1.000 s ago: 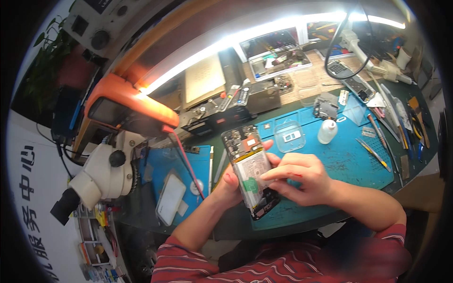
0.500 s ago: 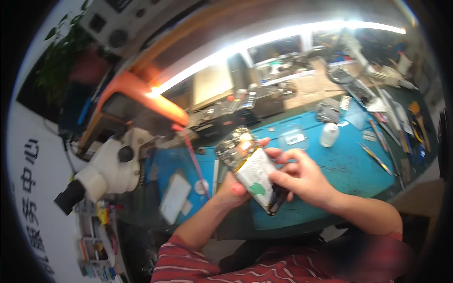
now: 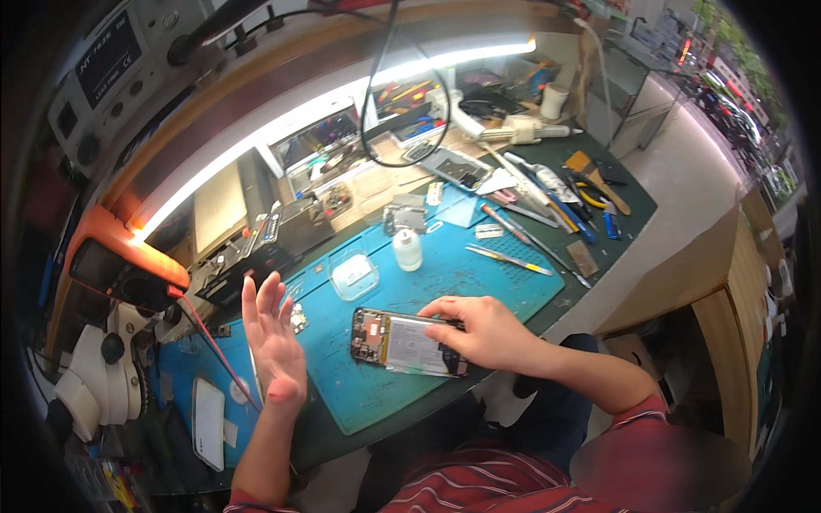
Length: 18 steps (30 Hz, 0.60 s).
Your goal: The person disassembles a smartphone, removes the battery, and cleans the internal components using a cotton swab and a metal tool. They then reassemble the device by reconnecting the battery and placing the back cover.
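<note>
My left hand (image 3: 274,342) is raised to the left of an opened phone, fingers apart, palm bare, a red patch near its base. My right hand (image 3: 487,333) grips the phone (image 3: 404,342) at its right part, thumb over the silver battery, forefinger along the far edge. The phone lies nearly horizontal on or just above the blue mat (image 3: 342,398), circuit board and battery exposed. Behind it stand a white squeeze bottle (image 3: 408,252) and a clear box (image 3: 353,276). Some small parts (image 3: 298,319) lie just right of my left hand.
An orange meter (image 3: 128,267) with a red lead and a white microscope (image 3: 103,376) are at left, near a pale phone (image 3: 208,419). Pliers (image 3: 590,192), knives and other tools crowd the right. A black cable loop (image 3: 365,128) hangs above. The bench edge (image 3: 624,256) angles toward a cardboard panel.
My left hand has let go of the phone and risen leftward, opened. The phone has turned from upright-slanted to horizontal in my right hand. The view has swung toward the right.
</note>
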Tool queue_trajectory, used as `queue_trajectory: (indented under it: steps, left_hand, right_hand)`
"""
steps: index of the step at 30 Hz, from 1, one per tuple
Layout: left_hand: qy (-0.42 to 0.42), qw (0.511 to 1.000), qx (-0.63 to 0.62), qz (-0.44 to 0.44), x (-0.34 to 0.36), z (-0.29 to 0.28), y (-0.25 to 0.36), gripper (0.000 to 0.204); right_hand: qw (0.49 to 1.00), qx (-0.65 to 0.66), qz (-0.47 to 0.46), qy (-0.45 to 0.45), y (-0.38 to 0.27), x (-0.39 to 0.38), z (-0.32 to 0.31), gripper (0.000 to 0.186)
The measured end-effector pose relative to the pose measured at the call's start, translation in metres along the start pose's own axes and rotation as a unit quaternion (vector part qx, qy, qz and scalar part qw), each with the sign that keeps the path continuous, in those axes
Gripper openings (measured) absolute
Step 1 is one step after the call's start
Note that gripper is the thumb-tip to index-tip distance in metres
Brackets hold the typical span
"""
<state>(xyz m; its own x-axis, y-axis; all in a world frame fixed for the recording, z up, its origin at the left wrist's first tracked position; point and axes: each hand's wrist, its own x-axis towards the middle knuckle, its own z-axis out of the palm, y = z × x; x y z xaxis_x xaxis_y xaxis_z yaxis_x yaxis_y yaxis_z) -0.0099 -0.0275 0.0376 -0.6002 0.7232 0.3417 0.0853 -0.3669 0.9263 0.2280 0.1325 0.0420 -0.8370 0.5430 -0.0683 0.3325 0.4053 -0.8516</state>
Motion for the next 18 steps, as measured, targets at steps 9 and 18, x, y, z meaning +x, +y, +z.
queue_trajectory:
  steps: [9, 18]
  left_hand:
    - [-0.114, 0.968, 0.124, 0.183, -0.018, -0.022, -0.021, 0.109]
    - [-0.192, 0.926, 0.210, 0.248, -0.022, -0.001, -0.002, 0.098]
  right_hand:
    - [0.942, -0.199, -0.159, 0.217, 0.015, -0.050, -0.020, 0.029]
    - [0.903, -0.256, -0.177, 0.296, 0.034, -0.120, -0.041, 0.034]
